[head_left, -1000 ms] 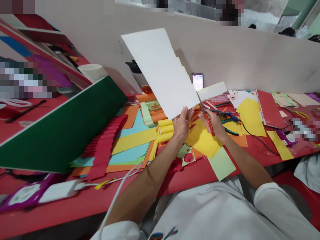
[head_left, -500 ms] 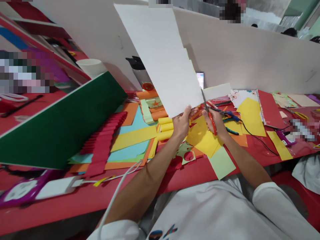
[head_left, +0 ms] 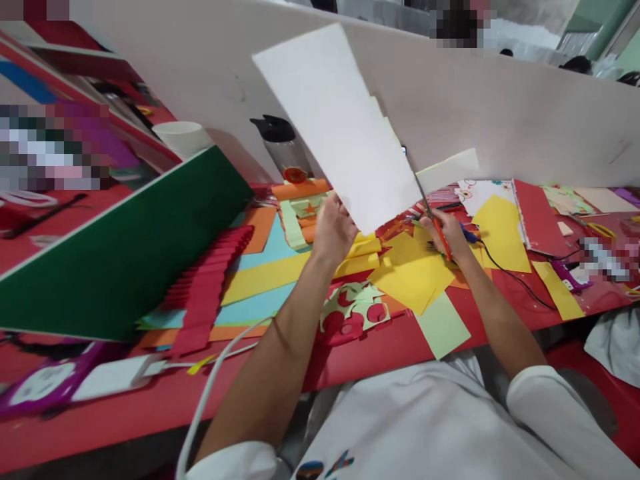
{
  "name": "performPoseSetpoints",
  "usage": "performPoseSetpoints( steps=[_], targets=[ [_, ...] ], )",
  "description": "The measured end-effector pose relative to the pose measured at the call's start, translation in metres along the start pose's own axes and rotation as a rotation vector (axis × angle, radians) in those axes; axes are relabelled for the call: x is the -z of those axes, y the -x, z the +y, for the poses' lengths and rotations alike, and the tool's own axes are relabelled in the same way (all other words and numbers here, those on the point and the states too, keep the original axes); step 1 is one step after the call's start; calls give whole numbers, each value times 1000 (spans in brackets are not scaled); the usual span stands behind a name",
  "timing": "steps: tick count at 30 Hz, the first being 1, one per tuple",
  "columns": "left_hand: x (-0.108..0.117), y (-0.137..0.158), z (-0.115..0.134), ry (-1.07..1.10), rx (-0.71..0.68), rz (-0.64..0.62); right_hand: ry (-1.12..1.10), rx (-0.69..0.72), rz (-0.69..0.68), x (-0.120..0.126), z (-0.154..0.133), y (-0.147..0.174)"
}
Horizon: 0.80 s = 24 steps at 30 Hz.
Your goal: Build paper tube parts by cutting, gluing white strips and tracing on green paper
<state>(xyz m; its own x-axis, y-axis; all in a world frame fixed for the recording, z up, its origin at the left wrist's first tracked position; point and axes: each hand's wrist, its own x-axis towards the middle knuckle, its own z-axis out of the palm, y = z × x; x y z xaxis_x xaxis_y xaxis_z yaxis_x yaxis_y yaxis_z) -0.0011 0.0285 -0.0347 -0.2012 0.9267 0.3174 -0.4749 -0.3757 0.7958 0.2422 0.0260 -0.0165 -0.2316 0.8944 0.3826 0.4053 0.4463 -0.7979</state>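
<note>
White sheet [head_left: 345,127] | left hand [head_left: 332,231] grasps edge; right hand [head_left: 453,233] grasps scissors [head_left: 443,240] | one-edge support could skew cut beside right hand

On my feed, the large paper sheet [head_left: 340,133] is plain white. Left of it I see a dark green board [head_left: 125,247]; right of it, scissors [head_left: 442,238] with red-orange handles and flower-patterned white paper [head_left: 480,192]; below it, yellow sheets [head_left: 410,270] on a red bench [head_left: 370,353].

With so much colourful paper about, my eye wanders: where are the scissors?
In the head view, right of centre, the scissors are in the person's right hand, at the lower right edge of the white sheet.
</note>
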Motion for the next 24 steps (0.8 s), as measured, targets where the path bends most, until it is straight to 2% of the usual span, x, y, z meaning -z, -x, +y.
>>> performPoseSetpoints(
  steps=[5,12,19,24],
  targets=[
    [3,-4,-10,-158,-116,126,-59,21,-94,0,0,2],
    [4,0,-4,-227,-123,77,-58,-56,-119,-6,2,3],
    [-1,1,4,-221,-85,77,-106,-118,-126,-10,8,4],
    [-1,2,2,-191,-69,107,-51,-128,-94,-10,5,3]
  ],
)
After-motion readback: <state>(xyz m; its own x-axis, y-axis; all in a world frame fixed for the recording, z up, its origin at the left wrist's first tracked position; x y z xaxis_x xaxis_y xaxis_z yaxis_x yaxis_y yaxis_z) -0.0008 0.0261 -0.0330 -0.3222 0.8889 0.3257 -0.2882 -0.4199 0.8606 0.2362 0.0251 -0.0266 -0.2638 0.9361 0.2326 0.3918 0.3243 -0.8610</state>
